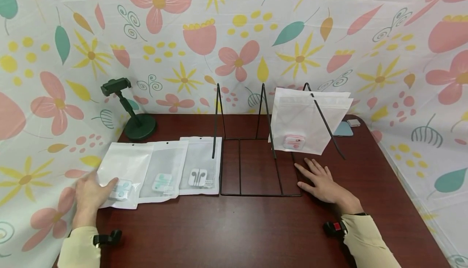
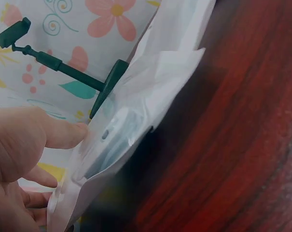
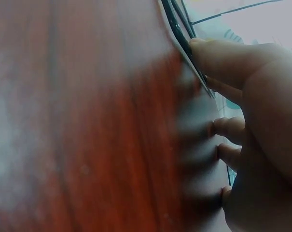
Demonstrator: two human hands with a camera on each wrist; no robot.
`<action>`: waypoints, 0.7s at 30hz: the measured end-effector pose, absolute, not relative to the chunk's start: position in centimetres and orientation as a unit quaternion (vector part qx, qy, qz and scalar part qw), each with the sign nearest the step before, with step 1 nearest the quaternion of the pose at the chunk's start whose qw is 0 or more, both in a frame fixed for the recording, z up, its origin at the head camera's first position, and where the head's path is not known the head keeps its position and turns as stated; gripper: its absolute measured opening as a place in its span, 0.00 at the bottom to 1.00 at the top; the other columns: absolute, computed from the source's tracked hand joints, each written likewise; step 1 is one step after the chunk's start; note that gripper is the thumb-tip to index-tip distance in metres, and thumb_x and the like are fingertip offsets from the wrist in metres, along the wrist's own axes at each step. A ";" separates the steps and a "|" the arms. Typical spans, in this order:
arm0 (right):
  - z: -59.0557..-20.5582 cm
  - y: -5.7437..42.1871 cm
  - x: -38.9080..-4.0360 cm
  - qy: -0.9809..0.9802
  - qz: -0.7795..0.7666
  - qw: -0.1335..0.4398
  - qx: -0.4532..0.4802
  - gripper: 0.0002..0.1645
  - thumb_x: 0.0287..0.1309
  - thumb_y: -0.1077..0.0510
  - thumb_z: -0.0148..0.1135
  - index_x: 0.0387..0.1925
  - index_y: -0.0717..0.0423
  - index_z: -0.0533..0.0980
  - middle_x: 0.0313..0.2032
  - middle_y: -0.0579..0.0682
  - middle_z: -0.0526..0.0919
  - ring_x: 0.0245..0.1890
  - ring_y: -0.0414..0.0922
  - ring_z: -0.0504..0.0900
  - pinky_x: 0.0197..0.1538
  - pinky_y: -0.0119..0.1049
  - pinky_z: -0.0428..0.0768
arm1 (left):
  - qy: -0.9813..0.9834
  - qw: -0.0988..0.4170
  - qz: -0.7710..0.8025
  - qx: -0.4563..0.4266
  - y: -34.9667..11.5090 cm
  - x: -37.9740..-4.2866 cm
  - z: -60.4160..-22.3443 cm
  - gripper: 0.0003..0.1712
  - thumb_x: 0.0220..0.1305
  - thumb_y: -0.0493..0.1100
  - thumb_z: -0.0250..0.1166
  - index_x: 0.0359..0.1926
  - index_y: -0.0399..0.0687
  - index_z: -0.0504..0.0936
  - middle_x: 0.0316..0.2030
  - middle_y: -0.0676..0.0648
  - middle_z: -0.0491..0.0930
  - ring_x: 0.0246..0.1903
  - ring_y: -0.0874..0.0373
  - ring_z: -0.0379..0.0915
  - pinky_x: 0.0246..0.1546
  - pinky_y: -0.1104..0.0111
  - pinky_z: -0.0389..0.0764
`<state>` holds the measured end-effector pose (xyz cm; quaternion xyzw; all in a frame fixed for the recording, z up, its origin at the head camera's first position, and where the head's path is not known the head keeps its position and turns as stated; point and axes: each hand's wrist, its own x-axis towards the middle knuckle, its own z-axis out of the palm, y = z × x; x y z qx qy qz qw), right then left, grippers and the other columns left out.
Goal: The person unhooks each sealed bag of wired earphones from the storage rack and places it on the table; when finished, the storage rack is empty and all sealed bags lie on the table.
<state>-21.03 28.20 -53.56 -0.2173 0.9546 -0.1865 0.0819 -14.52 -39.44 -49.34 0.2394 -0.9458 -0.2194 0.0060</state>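
A white zip pouch [image 1: 126, 160] lies at the left end of an overlapping row, with a bluish boxed item [image 1: 121, 190] showing through its front. My left hand [image 1: 91, 188] grips this pouch by its left edge, its thumb over the front and its other fingers partly hidden behind the edge. Beside it are a pouch with a greenish item [image 1: 162, 182] and one with white earphones [image 1: 198, 177]. My right hand [image 1: 323, 180] rests on the table with fingers spread, thumb right at the corner of the black wire rack [image 1: 261, 195].
White pouches [image 1: 307, 117] stand in the rack's right section, a pink-marked item in the front one. A dark green stand [image 1: 140, 126] is at the back left. A blue flat object [image 1: 343, 129] and small white item [image 1: 353, 123] lie at the back right.
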 end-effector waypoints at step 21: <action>-53.7 28.2 -21.1 0.955 -0.185 0.083 -0.218 0.38 0.60 0.39 0.51 0.69 0.44 0.54 0.69 0.63 0.46 0.68 0.64 0.42 0.60 0.68 0.40 | -0.962 -0.034 -0.162 0.219 -38.8 -14.4 -49.9 0.37 0.62 0.56 0.51 0.51 0.21 0.66 0.45 0.20 0.62 0.45 0.27 0.54 0.49 0.42 0.56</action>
